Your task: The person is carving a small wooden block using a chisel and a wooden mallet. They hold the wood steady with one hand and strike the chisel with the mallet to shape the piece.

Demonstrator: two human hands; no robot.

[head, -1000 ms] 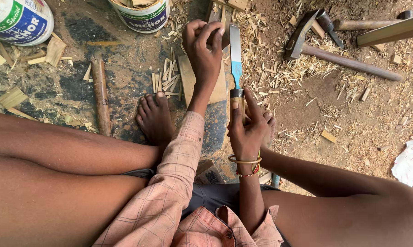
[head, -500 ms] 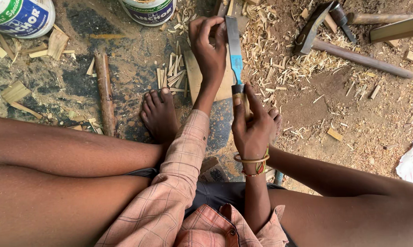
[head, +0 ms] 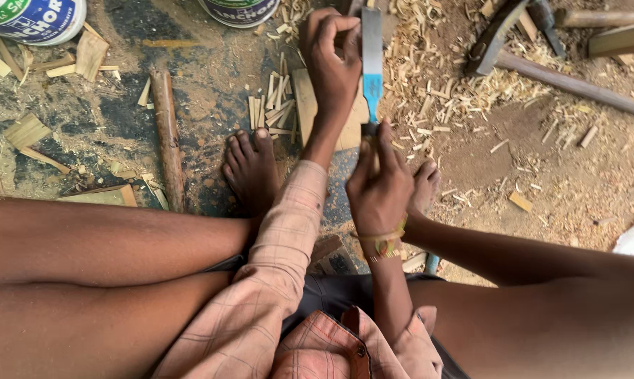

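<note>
Left hand: the left hand (head: 333, 60) is closed over the far end of the blade (head: 371, 52), fingers curled across its top, so that end appears pinned down and steadied.
Right hand: the right hand (head: 379, 184) is wrapped tight around the near end, just below the blue part of the handle (head: 372, 95); a yellow bangle (head: 382, 238) is worn at the wrist.
Blade: a long flat metal blade is held lengthwise, running away from the body, with one hand at each end; a two-ended hold like this is judged to give even downward pressure.
Wood piece: a pale flat slat (head: 306, 105) lies under and beside the blade, touching the left hand's underside; whether the edge is biting into it cannot be told.
Feet: the bare left foot (head: 250, 168) is planted just beside the slat; the right foot (head: 425, 184) is mostly hidden behind the right hand.
Edges: the blade's long edge lies close to the left hand's knuckles and points toward the toes.
Open room: bare earth lies to the right of the blade, strewn with shavings (head: 436, 84); to the left, splints (head: 275, 105) and a round stick (head: 167, 133) crowd the ground.
Further off: a hammer (head: 513, 42) and two buckets (head: 32, 17) lie well apart from the hands.
</note>
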